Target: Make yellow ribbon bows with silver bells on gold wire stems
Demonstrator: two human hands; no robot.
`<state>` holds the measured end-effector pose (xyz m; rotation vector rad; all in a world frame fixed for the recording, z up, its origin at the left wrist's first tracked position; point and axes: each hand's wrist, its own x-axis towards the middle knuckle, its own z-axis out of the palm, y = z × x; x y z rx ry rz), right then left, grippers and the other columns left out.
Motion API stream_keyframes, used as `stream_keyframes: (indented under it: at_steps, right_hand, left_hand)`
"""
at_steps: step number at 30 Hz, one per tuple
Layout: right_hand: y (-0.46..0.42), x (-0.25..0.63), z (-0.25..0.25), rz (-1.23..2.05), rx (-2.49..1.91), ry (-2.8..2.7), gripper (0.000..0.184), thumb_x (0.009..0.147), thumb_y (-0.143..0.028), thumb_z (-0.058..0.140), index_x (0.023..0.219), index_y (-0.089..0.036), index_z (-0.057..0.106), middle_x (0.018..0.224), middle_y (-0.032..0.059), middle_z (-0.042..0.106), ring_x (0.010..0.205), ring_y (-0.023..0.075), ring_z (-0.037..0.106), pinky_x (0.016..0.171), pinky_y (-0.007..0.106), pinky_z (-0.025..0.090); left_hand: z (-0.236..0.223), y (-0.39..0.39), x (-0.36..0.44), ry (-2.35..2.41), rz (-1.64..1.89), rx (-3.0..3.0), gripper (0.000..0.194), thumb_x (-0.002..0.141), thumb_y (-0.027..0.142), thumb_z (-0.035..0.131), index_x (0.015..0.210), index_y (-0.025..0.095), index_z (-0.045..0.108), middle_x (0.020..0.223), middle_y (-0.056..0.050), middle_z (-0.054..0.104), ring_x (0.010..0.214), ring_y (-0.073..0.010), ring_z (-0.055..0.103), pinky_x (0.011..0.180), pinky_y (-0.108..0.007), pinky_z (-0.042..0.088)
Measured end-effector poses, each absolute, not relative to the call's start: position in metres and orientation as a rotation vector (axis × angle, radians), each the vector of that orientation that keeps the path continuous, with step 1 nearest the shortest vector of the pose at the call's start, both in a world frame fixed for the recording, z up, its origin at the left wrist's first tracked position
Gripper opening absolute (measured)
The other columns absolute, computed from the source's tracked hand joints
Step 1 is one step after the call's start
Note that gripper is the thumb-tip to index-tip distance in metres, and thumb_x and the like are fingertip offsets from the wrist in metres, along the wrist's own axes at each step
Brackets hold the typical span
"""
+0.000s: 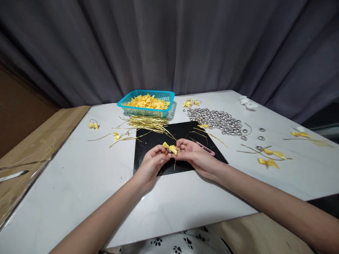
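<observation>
A yellow ribbon bow is pinched between my two hands, above the black mat. My left hand grips its left side with thumb and fingers closed. From the right, my right hand pinches the bow's other side. Something small and shiny shows just under the bow, mostly hidden by my fingers. Pink-handled snips lie on the mat beside my right hand. Beyond my hands rests a bundle of gold wire ties.
A blue basket full of yellow bows stands at the back. Silver bell-like pieces are heaped right of it. Loose bows and gold ties lie at the right, and a finished-looking bow with a loop at the left.
</observation>
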<state>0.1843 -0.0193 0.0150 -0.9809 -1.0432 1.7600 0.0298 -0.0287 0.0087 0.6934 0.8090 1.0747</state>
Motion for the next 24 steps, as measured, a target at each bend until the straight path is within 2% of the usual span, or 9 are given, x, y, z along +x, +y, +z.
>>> stream_keyframes:
  at_steps: [4, 10, 15, 20, 24]
  right_hand:
    - [-0.020, 0.183, 0.014, 1.782, -0.974, -1.002, 0.038, 0.055, -0.013, 0.079, 0.077, -0.018, 0.048, 0.073, -0.0054, 0.052, 0.070, 0.0064, 0.054, 0.069, 0.019, 0.044]
    - [-0.014, 0.186, 0.007, 1.934, -0.932, -0.825, 0.039, 0.058, -0.005, 0.074, 0.086, -0.018, 0.050, 0.081, -0.0030, 0.057, 0.073, 0.0066, 0.058, 0.074, 0.019, 0.049]
    - [-0.013, 0.184, 0.003, 1.974, -0.904, -0.762, 0.032, 0.062, -0.001, 0.068, 0.084, -0.017, 0.052, 0.079, -0.0021, 0.059, 0.072, 0.0064, 0.060, 0.075, 0.019, 0.049]
    - [-0.013, 0.183, 0.003, 1.923, -0.928, -0.773, 0.028, 0.063, -0.003, 0.068, 0.082, -0.017, 0.054, 0.084, -0.0007, 0.060, 0.077, 0.0072, 0.060, 0.077, 0.020, 0.048]
    - [-0.013, 0.183, 0.002, 1.934, -0.932, -0.742, 0.026, 0.061, -0.002, 0.067, 0.079, -0.017, 0.056, 0.081, -0.0014, 0.059, 0.075, 0.0071, 0.058, 0.074, 0.020, 0.046]
  left_hand:
    - [0.007, -0.028, 0.029, 0.815, 1.082, 0.668, 0.018, 0.057, 0.001, 0.064, 0.064, 0.014, 0.054, 0.067, 0.003, 0.057, 0.069, -0.0067, 0.055, 0.074, -0.018, 0.044]
    - [0.005, -0.026, 0.026, 0.796, 1.084, 0.578, 0.019, 0.056, -0.001, 0.064, 0.064, 0.014, 0.055, 0.064, 0.004, 0.055, 0.067, -0.0060, 0.056, 0.075, -0.018, 0.046]
    - [0.006, -0.026, 0.027, 0.783, 1.082, 0.529, 0.015, 0.060, 0.000, 0.062, 0.063, 0.013, 0.055, 0.062, 0.003, 0.055, 0.064, -0.0058, 0.055, 0.077, -0.019, 0.048]
    - [0.006, -0.026, 0.029, 0.754, 1.132, 0.502, 0.022, 0.058, -0.004, 0.061, 0.067, 0.014, 0.053, 0.058, 0.006, 0.049, 0.057, -0.0038, 0.050, 0.074, -0.018, 0.048]
    - [0.005, -0.026, 0.028, 0.753, 1.160, 0.518, 0.022, 0.059, -0.004, 0.061, 0.066, 0.014, 0.051, 0.058, 0.006, 0.048, 0.057, -0.0035, 0.048, 0.072, -0.017, 0.046]
